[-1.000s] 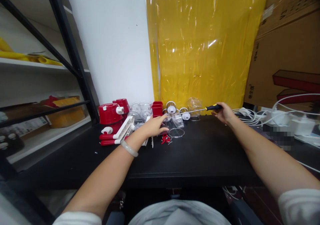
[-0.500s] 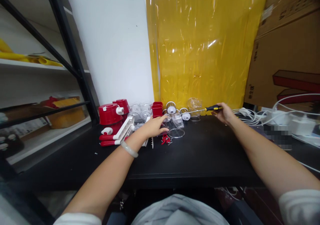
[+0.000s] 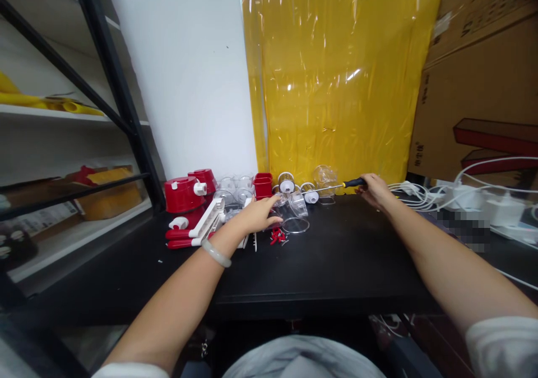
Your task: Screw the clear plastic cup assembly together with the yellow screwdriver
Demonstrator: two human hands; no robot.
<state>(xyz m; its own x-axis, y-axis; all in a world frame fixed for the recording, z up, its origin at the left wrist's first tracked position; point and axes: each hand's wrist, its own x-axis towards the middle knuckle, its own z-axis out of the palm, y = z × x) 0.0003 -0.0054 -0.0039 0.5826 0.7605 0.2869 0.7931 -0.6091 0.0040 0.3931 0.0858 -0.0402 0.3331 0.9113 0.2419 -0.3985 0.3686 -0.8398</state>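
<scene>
My right hand (image 3: pixel 375 190) is closed around the black and yellow handle of a screwdriver (image 3: pixel 355 182). Its long metal shaft points left, and the tip meets a clear plastic part (image 3: pixel 297 205). My left hand (image 3: pixel 261 214) grips that clear part from the left, thumb and fingers curved about it; the far fingers are hidden. Just in front lie small red pieces (image 3: pixel 276 235) and screws, beside a clear round rim (image 3: pixel 295 225). White-ended cylinders (image 3: pixel 286 183) stand behind the part. White and red handles (image 3: pixel 210 224) lie left of my left wrist.
Red housings (image 3: pixel 184 193), clear cups (image 3: pixel 235 185) and a red square cup (image 3: pixel 263 185) line the back of the black table (image 3: pixel 328 266). White cables and adapters (image 3: pixel 462 196) crowd the right side. A shelf rack (image 3: pixel 121 103) stands left, a cardboard box (image 3: pixel 474 103) right.
The whole view has shifted slightly. Both hands keep their grips, and the screwdriver stays at the clear plastic part with almost no visible movement.
</scene>
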